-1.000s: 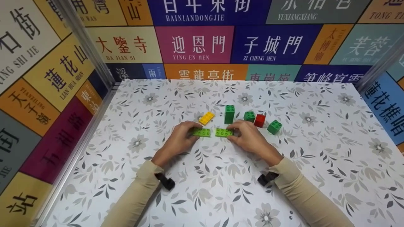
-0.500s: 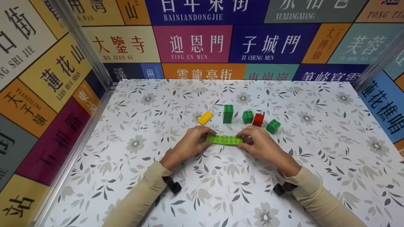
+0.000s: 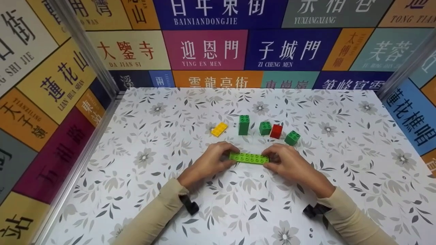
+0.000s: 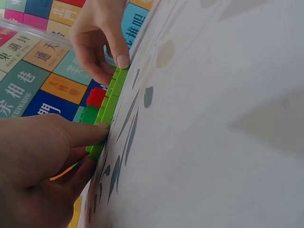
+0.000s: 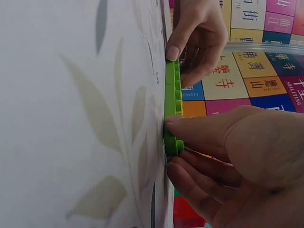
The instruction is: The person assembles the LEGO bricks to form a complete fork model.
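Two lime-green building bricks lie end to end on the table in the head view, the left brick [image 3: 241, 157] meeting the right brick [image 3: 257, 159] in one straight row. My left hand [image 3: 212, 160] pinches the outer end of the left brick. At the opposite end, my right hand [image 3: 289, 165] holds the right brick between thumb and fingers. The left wrist view shows the row [image 4: 108, 107] edge-on, low against the table, its studs facing up. In the right wrist view a thin seam marks where the bricks [image 5: 171, 95] meet.
Behind the hands stand a yellow brick [image 3: 219, 129], a tall green stack [image 3: 244, 125], a green brick [image 3: 265, 128], a red brick [image 3: 276, 131] and another green brick [image 3: 292, 137]. A wall of coloured signs [image 3: 207, 51] borders the patterned table [image 3: 245, 211].
The two lime-green bricks, apart a second ago, have come together end to end. Both hands have moved them nearer the person and slightly right. The other bricks have stayed in place.
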The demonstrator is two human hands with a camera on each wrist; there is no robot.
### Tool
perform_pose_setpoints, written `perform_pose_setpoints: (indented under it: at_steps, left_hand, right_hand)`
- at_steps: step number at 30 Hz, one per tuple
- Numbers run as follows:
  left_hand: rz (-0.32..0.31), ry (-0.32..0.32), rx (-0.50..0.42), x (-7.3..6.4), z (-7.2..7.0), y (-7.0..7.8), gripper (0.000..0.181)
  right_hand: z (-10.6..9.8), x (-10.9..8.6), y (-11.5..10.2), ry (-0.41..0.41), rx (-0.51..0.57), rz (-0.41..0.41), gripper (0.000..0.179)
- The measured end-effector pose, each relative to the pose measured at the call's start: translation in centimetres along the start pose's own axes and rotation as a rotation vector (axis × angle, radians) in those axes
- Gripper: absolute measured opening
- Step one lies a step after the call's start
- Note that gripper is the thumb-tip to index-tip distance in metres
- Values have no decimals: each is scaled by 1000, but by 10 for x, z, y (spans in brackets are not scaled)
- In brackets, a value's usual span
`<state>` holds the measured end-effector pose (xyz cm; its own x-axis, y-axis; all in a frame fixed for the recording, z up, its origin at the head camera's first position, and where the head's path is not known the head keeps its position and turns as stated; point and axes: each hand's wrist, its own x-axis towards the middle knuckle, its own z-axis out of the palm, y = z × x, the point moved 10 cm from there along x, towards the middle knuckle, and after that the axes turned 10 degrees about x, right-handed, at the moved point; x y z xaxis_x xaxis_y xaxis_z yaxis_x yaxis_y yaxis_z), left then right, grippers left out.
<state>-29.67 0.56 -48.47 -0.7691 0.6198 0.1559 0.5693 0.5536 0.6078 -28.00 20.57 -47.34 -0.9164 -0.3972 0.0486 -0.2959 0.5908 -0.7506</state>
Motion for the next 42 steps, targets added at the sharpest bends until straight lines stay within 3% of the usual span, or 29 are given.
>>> perform_pose_setpoints:
  at_steps: [11,15,18,22,25,28,35,42]
  left_hand:
    - [-28,5,-30,1,2,-4,38]
    - [-39,-3,-31,1,3,-5,39]
    - [-42,-7,-38,1,4,-6,40]
    - [-42,-8,-33,1,4,-7,40]
    - [-33,0,-14,1,3,-6,40]
    - [-25,6,-5,0,2,-5,38]
    - [-27,4,-14,-2,3,-5,38]
    - [-25,4,-30,-2,3,-6,39]
  right_hand:
    - [-1,1,3,-5,30,-10,37]
    - [-10,1,3,18,57,-28,33]
    - [-28,0,3,96,36,-56,28]
    - [-61,-2,6,259,-10,-97,22]
    - [-83,-5,10,365,-50,-114,25]
    - [-96,-7,20,410,-84,-79,35]
    - [-100,-7,47,341,-63,60,55]
    - [-92,-4,63,259,-23,132,54]
